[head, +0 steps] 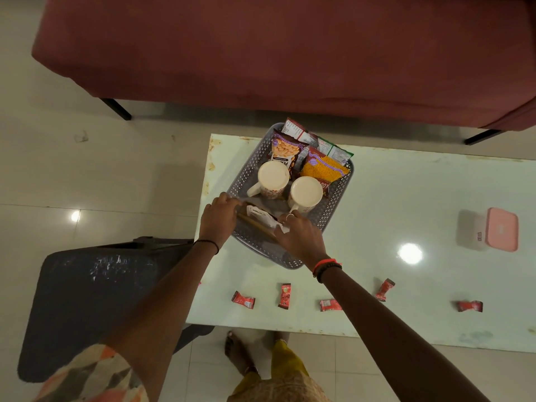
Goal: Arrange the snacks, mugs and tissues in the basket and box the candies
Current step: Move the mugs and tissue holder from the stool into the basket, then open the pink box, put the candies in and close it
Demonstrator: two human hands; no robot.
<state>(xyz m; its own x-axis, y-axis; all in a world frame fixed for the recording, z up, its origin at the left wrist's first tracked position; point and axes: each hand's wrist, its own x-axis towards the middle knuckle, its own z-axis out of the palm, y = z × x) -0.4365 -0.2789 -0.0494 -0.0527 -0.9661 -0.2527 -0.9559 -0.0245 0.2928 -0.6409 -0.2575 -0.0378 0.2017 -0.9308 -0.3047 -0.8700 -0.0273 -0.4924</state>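
Note:
A grey perforated basket (pixel 333 198) stands on the white table (pixel 391 204). Inside it are snack packets (pixel 322 168), two cream mugs turned upside down (pixel 273 179) (pixel 306 194), and a brown tissue box (pixel 259 220) with white tissue sticking out at the near end. My left hand (pixel 217 220) grips the left end of the tissue box at the basket's rim. My right hand (pixel 300 235) holds the box's right end, fingers curled over it. Several red candies (pixel 243 300) (pixel 284 295) (pixel 330 304) lie along the table's near edge. A pink-lidded box (pixel 487 229) stands at the right.
A maroon sofa (pixel 290 53) runs behind the table. A dark chair seat (pixel 95 300) sits left of the table, close to my left arm. More candies (pixel 385 289) (pixel 470 306) lie at the near right. My feet are below the table's front edge.

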